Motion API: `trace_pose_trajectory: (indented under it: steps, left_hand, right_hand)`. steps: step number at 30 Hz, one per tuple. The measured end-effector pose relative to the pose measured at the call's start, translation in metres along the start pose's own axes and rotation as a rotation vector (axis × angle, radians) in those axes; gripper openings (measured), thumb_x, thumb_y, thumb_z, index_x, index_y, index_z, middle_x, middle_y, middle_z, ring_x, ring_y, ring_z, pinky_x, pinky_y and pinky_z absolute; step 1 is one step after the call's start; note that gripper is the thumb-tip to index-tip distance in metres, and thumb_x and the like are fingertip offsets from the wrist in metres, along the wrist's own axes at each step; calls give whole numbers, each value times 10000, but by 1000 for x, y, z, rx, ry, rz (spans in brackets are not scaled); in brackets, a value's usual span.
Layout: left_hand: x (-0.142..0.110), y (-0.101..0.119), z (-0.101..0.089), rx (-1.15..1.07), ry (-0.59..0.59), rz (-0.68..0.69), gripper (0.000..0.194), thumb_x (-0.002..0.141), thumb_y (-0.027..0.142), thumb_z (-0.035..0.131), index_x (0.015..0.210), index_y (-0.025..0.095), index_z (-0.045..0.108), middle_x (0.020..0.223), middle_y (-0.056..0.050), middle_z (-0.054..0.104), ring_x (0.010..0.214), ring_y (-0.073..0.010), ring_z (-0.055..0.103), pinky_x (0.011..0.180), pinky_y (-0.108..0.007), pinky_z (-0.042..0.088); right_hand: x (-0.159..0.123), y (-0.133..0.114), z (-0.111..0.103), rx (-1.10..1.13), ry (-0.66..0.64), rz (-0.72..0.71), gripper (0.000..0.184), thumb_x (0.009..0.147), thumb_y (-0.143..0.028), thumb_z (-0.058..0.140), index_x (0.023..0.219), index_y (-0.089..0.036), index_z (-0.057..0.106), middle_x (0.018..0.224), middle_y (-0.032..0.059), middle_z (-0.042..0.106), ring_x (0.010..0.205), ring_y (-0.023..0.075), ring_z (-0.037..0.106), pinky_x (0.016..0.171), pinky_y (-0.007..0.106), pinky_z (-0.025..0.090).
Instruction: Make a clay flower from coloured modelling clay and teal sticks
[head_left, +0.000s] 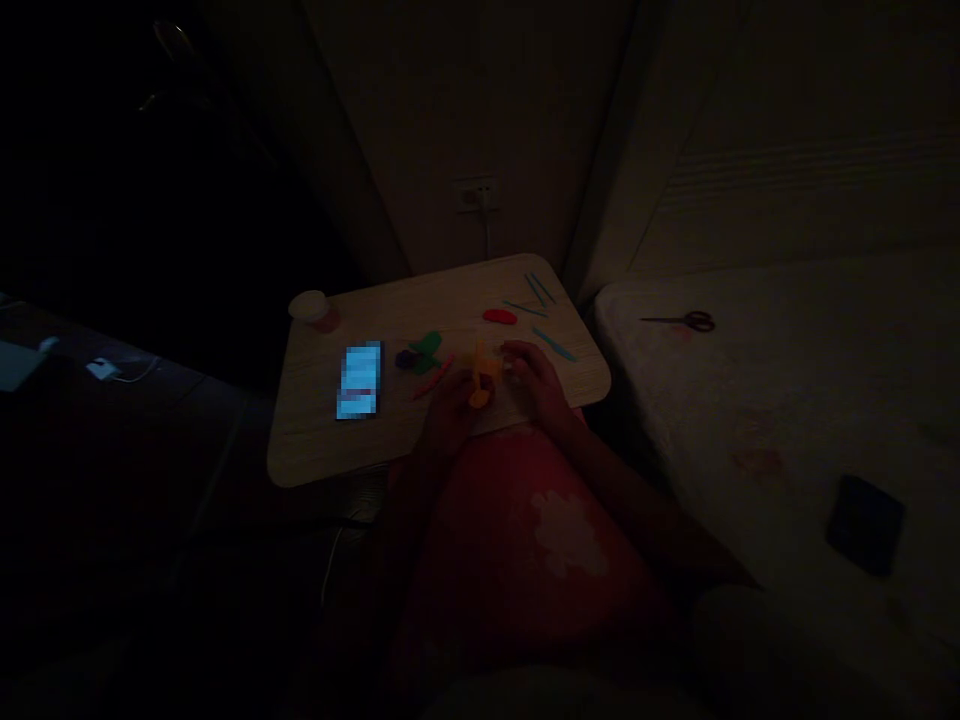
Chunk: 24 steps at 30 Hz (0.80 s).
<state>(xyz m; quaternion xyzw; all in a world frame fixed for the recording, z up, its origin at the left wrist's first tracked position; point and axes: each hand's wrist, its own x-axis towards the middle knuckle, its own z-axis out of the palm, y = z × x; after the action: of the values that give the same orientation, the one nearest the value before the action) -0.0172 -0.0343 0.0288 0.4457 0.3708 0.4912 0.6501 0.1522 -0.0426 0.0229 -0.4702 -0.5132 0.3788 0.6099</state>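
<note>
In dim light, a soft-looking orange-yellow piece (481, 397) with an upright strip sits between my hands near the table's front edge. It could be modelling clay, but the darkness hides its exact form. My left hand (448, 408) is closed around its lower left side. Just to the right, my right hand (534, 382) has bent fingers with thumb and forefinger apart, beside the piece; nothing shows between them. A thin red stick (433, 378) lies by my left hand. Beyond it are a green flat shape (426, 350) and a dark purple lump (406, 360).
On the small wooden table (315, 445) are a lit phone (360, 380), a lidded tub (313, 310), a red oval (499, 317), a blue-green clay knife (555, 345) and several thin sticks (536, 290). Scissors (697, 321) lie on the pale bed (765, 390) at right.
</note>
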Motion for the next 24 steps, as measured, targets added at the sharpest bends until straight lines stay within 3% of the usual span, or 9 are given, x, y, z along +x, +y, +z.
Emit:
trace_pose_trajectory:
  steps: [2, 5, 8, 10, 13, 18, 24]
  left_hand:
    - [0, 0, 0, 68, -22, 8, 275, 769, 456, 753, 838, 190, 746, 884, -96, 729, 812, -227, 667, 727, -342, 562]
    - [1, 1, 0, 175, -17, 61, 234, 768, 426, 770, 833, 201, 768, 884, -78, 743, 850, -240, 669, 754, -346, 560]
    - [5, 0, 1, 263, 56, 111, 234, 768, 413, 784, 858, 198, 757, 879, -54, 746, 883, -233, 683, 820, -340, 550]
    - [6, -1, 1, 251, 134, 109, 304, 756, 407, 803, 961, 196, 727, 907, -56, 753, 883, -226, 697, 817, -328, 551]
    - [8, -4, 0, 186, 222, 85, 451, 750, 372, 813, 1132, 202, 645, 950, -60, 753, 880, -212, 709, 785, -303, 559]
    - [9, -8, -5, 240, 251, 39, 520, 751, 321, 786, 1214, 198, 586, 993, -56, 722, 865, -198, 709, 726, -285, 569]
    - [7, -12, -8, 311, 239, 57, 509, 769, 266, 723, 1244, 192, 558, 812, 17, 632, 571, -106, 574, 552, -223, 472]
  right_hand:
    - [5, 0, -2, 29, -102, 29, 496, 867, -668, 608, 1152, -266, 667, 1282, 84, 671, 1197, 242, 606, 1007, 385, 490]
    - [10, 3, -4, 68, -194, 87, 465, 828, -646, 665, 1060, -246, 716, 1111, 63, 735, 1036, 228, 674, 908, 365, 532]
    - [15, 11, -6, 37, -169, 116, 362, 794, -551, 723, 936, -218, 725, 900, 35, 740, 798, 190, 674, 736, 317, 538]
    - [20, 15, -8, -39, -120, 93, 287, 803, -485, 709, 864, -205, 725, 834, 26, 728, 737, 174, 654, 695, 300, 520]
    - [32, 15, -12, -217, -138, 36, 196, 812, -379, 685, 812, -190, 736, 812, 30, 735, 737, 174, 653, 709, 298, 508]
    - [52, 13, -14, -563, -284, -71, 135, 813, -225, 655, 849, -203, 783, 854, 41, 772, 781, 195, 674, 746, 307, 493]
    - [58, 16, -12, -734, -288, -159, 151, 807, -164, 675, 889, -218, 791, 964, 74, 771, 888, 238, 688, 819, 351, 500]
